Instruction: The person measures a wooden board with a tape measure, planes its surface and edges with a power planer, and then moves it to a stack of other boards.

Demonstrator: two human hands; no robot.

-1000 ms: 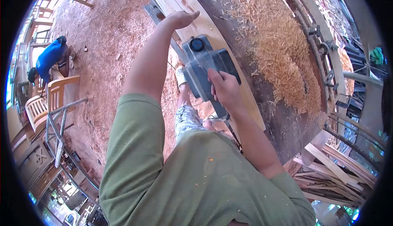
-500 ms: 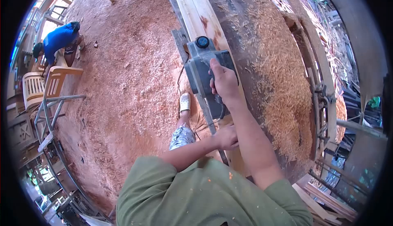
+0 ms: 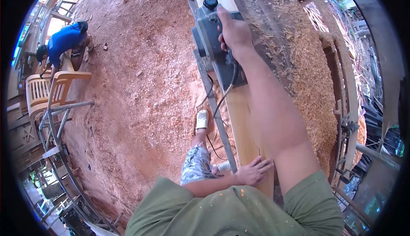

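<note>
A dark grey electric hand planer (image 3: 209, 37) with a round black front knob rides on a long pale wooden board (image 3: 241, 120). My right hand (image 3: 237, 33) is wrapped round the planer's rear handle near the board's far end, arm stretched out. Close to my body, my left hand (image 3: 255, 172) lies on the board with its fingers spread, holding nothing. From the back of the tool a black power cord (image 3: 223, 101) hangs down the board's left side. Behind the planer, the board's surface looks smooth and light.
Wood shavings (image 3: 314, 95) are heaped on the bench right of the board. At left, a person in a blue shirt (image 3: 66, 39) bends over a wooden chair (image 3: 60, 86). A metal frame (image 3: 55, 129) stands nearby. Shavings cover the floor (image 3: 141, 86).
My right hand has pushed the planer forward along the board, away from me. The left hand has come out from beneath the right forearm and rests flat on the board.
</note>
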